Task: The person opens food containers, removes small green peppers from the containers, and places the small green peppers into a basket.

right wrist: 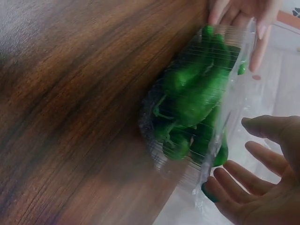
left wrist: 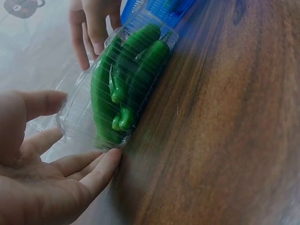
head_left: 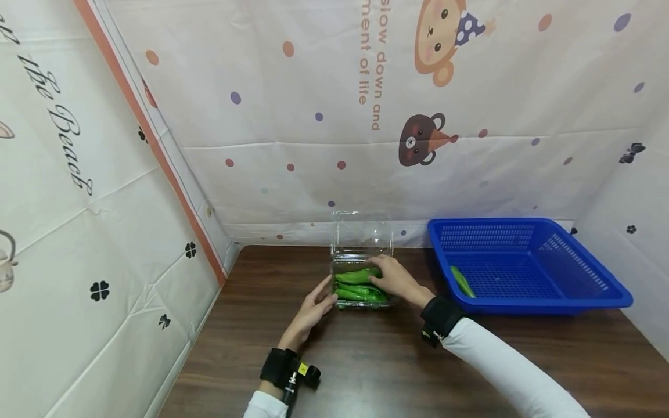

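Note:
A clear plastic clamshell box (head_left: pixel 341 305) stands on the table with its lid (head_left: pixel 362 232) raised at the back. Several long green peppers (head_left: pixel 357 294) lie side by side in it. My left hand (head_left: pixel 312 310) is at the box's left end, its extended fingers against the side wall in the left wrist view. Over the right end reaches my right hand (head_left: pixel 394 278), fingertips close to the uppermost pepper (head_left: pixel 355 276). In the right wrist view that hand's fingers (right wrist: pixel 241 185) are spread at the box rim, thumb apart, with nothing between them.
A blue plastic basket (head_left: pixel 522 304) stands to the right on the wooden table (head_left: pixel 366 371), with one green pepper (head_left: pixel 462 282) at its left side. Printed cloth (head_left: pixel 292 191) hangs behind the table, and more cloth lines the left and right sides.

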Available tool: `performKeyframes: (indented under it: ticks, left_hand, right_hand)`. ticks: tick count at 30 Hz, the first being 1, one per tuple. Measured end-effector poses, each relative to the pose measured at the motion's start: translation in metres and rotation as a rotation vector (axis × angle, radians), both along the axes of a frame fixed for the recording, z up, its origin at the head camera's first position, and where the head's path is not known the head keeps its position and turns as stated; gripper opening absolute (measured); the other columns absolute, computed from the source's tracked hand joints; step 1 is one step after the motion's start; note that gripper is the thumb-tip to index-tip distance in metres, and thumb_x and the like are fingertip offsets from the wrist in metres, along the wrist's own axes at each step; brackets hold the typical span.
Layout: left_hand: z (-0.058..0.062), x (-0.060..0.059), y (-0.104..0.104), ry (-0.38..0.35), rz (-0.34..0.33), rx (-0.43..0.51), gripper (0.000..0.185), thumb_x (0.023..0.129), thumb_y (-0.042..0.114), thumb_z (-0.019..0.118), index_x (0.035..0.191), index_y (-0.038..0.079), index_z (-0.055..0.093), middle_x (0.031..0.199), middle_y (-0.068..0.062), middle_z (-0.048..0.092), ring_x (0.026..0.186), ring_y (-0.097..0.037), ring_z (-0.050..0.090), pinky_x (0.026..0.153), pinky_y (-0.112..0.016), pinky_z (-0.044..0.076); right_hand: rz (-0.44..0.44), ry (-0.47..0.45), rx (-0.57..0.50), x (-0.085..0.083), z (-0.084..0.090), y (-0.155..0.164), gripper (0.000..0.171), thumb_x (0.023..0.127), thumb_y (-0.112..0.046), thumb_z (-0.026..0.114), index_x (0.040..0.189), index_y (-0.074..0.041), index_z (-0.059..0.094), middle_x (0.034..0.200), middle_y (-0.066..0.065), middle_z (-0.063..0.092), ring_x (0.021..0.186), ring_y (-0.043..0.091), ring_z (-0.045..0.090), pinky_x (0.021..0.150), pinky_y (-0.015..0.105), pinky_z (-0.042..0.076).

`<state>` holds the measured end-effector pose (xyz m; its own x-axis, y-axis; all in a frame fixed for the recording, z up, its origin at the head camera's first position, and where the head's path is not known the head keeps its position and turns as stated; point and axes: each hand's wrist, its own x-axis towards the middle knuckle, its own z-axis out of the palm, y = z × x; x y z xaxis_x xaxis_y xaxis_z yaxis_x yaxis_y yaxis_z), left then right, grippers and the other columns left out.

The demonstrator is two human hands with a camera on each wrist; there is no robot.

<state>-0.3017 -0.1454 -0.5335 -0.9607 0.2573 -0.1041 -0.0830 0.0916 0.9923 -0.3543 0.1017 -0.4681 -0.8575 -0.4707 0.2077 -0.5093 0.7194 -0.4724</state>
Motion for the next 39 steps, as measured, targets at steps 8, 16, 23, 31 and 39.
performKeyframes:
  ticks: [8, 16, 23, 31, 39]
  left_hand:
    - [0.0, 0.0, 0.001, 0.004, 0.009, 0.002, 0.064, 0.108, 0.021, 0.054, 0.164, 0.02, 0.024, 0.166, -0.027, 0.025, 0.151, -0.043, 0.033, 0.122, -0.054, 0.038]
    - [-0.001, -0.002, 0.003, -0.01, 0.014, 0.014, 0.065, 0.106, 0.024, 0.057, 0.164, 0.022, 0.026, 0.166, -0.026, 0.025, 0.151, -0.041, 0.033, 0.122, -0.051, 0.039]
    - [-0.004, -0.004, 0.001, -0.008, 0.011, 0.011, 0.065, 0.106, 0.025, 0.057, 0.164, 0.023, 0.027, 0.166, -0.026, 0.026, 0.151, -0.041, 0.035, 0.122, -0.051, 0.039]
    - [-0.004, -0.003, -0.001, 0.002, -0.008, 0.007, 0.065, 0.107, 0.027, 0.056, 0.164, 0.024, 0.025, 0.167, -0.024, 0.026, 0.151, -0.041, 0.035, 0.122, -0.052, 0.038]
    - [-0.003, -0.002, 0.0, 0.007, 0.004, 0.001, 0.065, 0.107, 0.027, 0.056, 0.164, 0.021, 0.025, 0.165, -0.028, 0.026, 0.15, -0.043, 0.035, 0.121, -0.054, 0.039]
  right_hand:
    - [-0.012, 0.002, 0.069, -0.002, -0.005, -0.005, 0.043, 0.093, -0.011, 0.073, 0.134, -0.001, 0.064, 0.134, 0.023, 0.064, 0.126, 0.043, 0.059, 0.105, 0.058, 0.052]
    - [0.003, 0.072, 0.228, -0.003, -0.018, -0.008, 0.044, 0.091, -0.011, 0.077, 0.133, -0.004, 0.064, 0.127, 0.021, 0.063, 0.121, 0.042, 0.059, 0.098, 0.056, 0.056]
    - [0.042, 0.074, 0.274, -0.004, -0.024, -0.013, 0.046, 0.093, -0.008, 0.074, 0.137, -0.001, 0.06, 0.124, 0.022, 0.061, 0.116, 0.04, 0.061, 0.092, 0.052, 0.057]
    - [0.075, 0.12, 0.257, -0.006, -0.031, -0.012, 0.043, 0.092, -0.001, 0.073, 0.134, 0.001, 0.06, 0.125, 0.022, 0.063, 0.115, 0.04, 0.063, 0.095, 0.053, 0.057]
    - [0.057, 0.14, 0.223, -0.004, -0.032, -0.014, 0.043, 0.09, 0.002, 0.074, 0.132, 0.002, 0.061, 0.122, 0.02, 0.065, 0.115, 0.038, 0.064, 0.096, 0.05, 0.057]
